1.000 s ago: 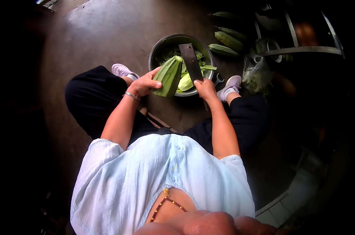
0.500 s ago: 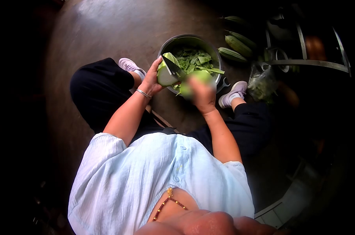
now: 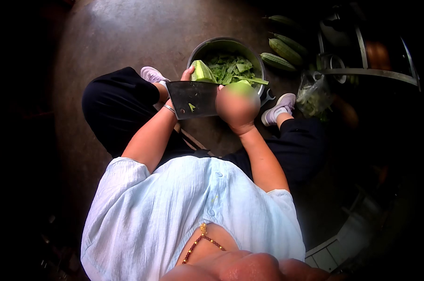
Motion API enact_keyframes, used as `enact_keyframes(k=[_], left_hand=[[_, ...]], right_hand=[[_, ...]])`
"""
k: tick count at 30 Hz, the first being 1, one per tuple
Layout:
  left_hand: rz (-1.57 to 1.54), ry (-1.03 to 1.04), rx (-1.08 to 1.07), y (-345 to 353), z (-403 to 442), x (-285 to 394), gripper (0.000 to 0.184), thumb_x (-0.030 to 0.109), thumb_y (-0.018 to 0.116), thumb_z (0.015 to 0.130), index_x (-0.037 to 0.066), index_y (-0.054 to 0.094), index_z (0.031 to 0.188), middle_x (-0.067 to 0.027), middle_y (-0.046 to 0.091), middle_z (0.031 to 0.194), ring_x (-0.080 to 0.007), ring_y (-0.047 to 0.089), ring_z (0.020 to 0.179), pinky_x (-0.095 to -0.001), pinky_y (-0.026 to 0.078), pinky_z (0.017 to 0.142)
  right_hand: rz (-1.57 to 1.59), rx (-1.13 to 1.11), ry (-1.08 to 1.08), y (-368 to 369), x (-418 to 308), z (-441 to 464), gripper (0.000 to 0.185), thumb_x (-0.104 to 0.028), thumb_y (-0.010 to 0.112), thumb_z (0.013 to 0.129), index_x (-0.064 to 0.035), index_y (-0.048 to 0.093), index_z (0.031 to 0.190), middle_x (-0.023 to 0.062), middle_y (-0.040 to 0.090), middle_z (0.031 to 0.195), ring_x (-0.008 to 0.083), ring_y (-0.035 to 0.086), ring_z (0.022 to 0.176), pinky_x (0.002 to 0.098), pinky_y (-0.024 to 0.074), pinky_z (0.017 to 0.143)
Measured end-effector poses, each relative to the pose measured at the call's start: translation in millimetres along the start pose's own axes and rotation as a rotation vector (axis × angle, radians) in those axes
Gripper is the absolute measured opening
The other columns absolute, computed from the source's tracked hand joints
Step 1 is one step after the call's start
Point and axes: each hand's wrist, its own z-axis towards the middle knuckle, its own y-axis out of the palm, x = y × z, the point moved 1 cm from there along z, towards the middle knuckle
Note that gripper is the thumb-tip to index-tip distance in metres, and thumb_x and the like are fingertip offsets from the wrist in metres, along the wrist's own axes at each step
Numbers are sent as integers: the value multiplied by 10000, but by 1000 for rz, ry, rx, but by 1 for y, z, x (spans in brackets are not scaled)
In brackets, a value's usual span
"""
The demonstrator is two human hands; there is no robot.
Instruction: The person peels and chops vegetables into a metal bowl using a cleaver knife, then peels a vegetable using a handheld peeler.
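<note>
A pale green gourd piece (image 3: 202, 71), its skin cut away in facets, is in my left hand (image 3: 187, 75) over the near-left rim of the bowl. My right hand (image 3: 238, 108), partly blurred, is closed around the handle of a cleaver (image 3: 193, 99). The wide dark blade lies flat to view in front of the gourd and hides most of my left hand. Green scraps cling to the blade. Below the gourd, a metal bowl (image 3: 191, 54) holds green leafy pieces and peelings (image 3: 233, 68). Another light green piece shows just beyond my right hand.
Several ridged green gourds (image 3: 284, 51) lie on the floor at the right of the bowl. Near my right shoe (image 3: 280, 110) sits a clear plastic bag (image 3: 312, 100) with greens. A metal frame (image 3: 371, 72) stands farther right. My knees flank the bowl.
The cleaver has turned from edge-on against the gourd to showing its broad face, moving nearer me in front of the gourd. My right hand has rotated with it; my left hand keeps hold.
</note>
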Motion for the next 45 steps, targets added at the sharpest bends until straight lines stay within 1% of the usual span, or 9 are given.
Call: enact_keyframes(k=[10, 16, 19, 24, 28, 32, 37, 41, 45], left_hand=[[180, 71, 20, -10, 15, 5, 649, 576, 500, 840, 48, 534, 1216, -192, 594, 1136, -315, 607, 989, -441, 476, 902], [141, 9, 81, 4, 10, 0, 591, 572, 494, 846, 71, 585, 1145, -173, 630, 1058, -290, 631, 905, -427, 510, 821], [31, -95, -90, 7, 4, -2, 533, 531, 516, 861, 51, 611, 1071, -159, 656, 977, -269, 647, 822, -406, 531, 754], [244, 193, 183, 3, -1, -8, 452, 448, 557, 880, 13, 624, 984, -151, 668, 902, -253, 653, 749, -385, 544, 704], [551, 447, 202, -3, -3, -17, 454, 443, 523, 903, 30, 567, 1087, -127, 641, 989, -234, 637, 844, -379, 531, 752], [534, 390, 206, -15, 2, -18, 468, 436, 452, 939, 35, 524, 1169, -117, 624, 1043, -228, 627, 906, -380, 522, 795], [484, 371, 213, -5, -4, -16, 454, 418, 420, 952, 34, 517, 1174, -120, 621, 1043, -227, 626, 898, -387, 518, 803], [455, 379, 210, -31, 6, -8, 478, 451, 440, 936, 36, 518, 1161, -128, 614, 1051, -252, 624, 907, -427, 523, 783], [515, 198, 178, 19, -14, -24, 443, 396, 493, 911, 39, 530, 1171, -116, 625, 1049, -230, 635, 889, -377, 519, 797]], right_hand=[[-27, -182, 21, 2, 5, -13, 179, -166, 582, 803, -94, 614, 964, 92, 618, 900, 263, 598, 799, 377, 473, 699], [-74, -84, -3, 2, 1, -4, 49, -99, 631, 810, -102, 633, 859, 71, 615, 793, 238, 582, 701, 354, 458, 613], [-60, -79, -8, 6, 4, -8, 84, -96, 634, 774, -97, 635, 858, 78, 613, 806, 247, 585, 716, 358, 467, 623], [129, -144, 182, 3, 10, -16, 186, -81, 626, 700, -92, 639, 886, 87, 615, 834, 264, 592, 756, 369, 480, 663], [-72, -121, 5, -11, 5, 5, 228, -79, 616, 711, -90, 632, 938, 104, 618, 905, 285, 595, 839, 389, 479, 742], [-75, -345, 178, 20, 42, -45, 280, -104, 606, 752, -82, 606, 1031, 138, 590, 1032, 324, 563, 958, 428, 444, 862], [-106, -303, 303, 10, 27, -37, 291, -190, 578, 844, -174, 636, 1129, 120, 570, 651, 326, 590, 589, 424, 476, 532], [-138, -282, 232, 13, 21, -28, 300, -145, 532, 852, -165, 634, 1133, 138, 568, 656, 329, 599, 630, 419, 482, 561], [62, -628, 742, 33, 63, -56, 257, -171, 485, 869, -126, 655, 1056, 175, 654, 859, 365, 626, 815, 447, 490, 715]])
